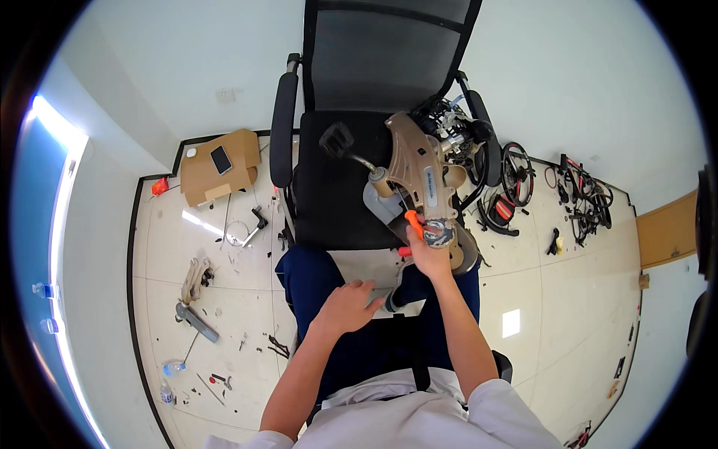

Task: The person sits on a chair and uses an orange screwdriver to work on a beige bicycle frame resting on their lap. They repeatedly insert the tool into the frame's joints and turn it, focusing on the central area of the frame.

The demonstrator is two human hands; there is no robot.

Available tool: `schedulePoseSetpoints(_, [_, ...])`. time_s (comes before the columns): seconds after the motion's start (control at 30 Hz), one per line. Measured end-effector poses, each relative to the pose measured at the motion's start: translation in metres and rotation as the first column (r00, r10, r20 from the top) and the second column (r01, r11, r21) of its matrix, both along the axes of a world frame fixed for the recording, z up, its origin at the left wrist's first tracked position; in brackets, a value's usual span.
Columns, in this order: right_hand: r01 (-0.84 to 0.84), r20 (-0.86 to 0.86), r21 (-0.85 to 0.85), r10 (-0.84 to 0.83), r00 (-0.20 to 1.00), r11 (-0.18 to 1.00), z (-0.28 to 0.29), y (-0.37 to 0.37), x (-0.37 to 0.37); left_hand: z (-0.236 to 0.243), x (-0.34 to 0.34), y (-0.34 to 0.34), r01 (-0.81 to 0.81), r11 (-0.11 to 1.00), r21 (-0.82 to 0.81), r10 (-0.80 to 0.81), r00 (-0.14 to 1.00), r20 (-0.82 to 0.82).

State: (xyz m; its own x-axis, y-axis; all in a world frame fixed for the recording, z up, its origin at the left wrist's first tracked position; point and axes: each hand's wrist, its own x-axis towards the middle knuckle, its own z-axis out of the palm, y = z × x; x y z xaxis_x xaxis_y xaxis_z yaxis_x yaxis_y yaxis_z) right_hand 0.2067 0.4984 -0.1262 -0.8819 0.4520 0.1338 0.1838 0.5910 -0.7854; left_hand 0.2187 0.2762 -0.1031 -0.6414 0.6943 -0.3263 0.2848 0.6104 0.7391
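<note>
A bronze-coloured bicycle frame section [419, 159] leans on the black seat of an office chair [329, 202]. A crank arm with a black pedal [336, 140] sticks out from its left side. My right hand [430, 253] is closed round an orange-handled screwdriver [413, 222], whose thin shaft points up towards the frame section. Beside those fingers is a rounded grey-and-white part [440, 233]; whether the hand also grips it I cannot tell. Just left of the wrist a red handle [404, 252] shows. My left hand [346, 305] hovers above my lap, fingers apart, holding nothing.
Metal parts and cables [452, 123] pile up by the right armrest [485, 135]. A wheel [516, 173] and more bicycle parts [585, 198] lie along the right wall. On the left floor are cardboard [202, 183] with a phone [221, 160], metal parts [196, 280] and tools [223, 382].
</note>
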Motion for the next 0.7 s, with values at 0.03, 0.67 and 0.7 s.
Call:
schedulePoseSetpoints(0.03, [0.052, 0.059, -0.381, -0.032, 0.998, 0.923, 0.008, 0.0, -0.001, -0.003, 0.001, -0.001, 0.012, 1.0, -0.005, -0.012, 0.999, -0.03])
schedulePoseSetpoints(0.67, [0.193, 0.196, -0.916, -0.027, 0.98, 0.352, 0.025, -0.013, -0.011, -0.005, 0.006, -0.001, 0.025, 0.999, -0.035, -0.025, 1.0, -0.002])
schedulePoseSetpoints(0.7, [0.209, 0.188, -0.961, -0.125, 0.974, 0.18, 0.045, -0.021, -0.012, -0.001, 0.005, 0.0, 0.015, 0.999, -0.036, -0.014, 0.999, 0.03])
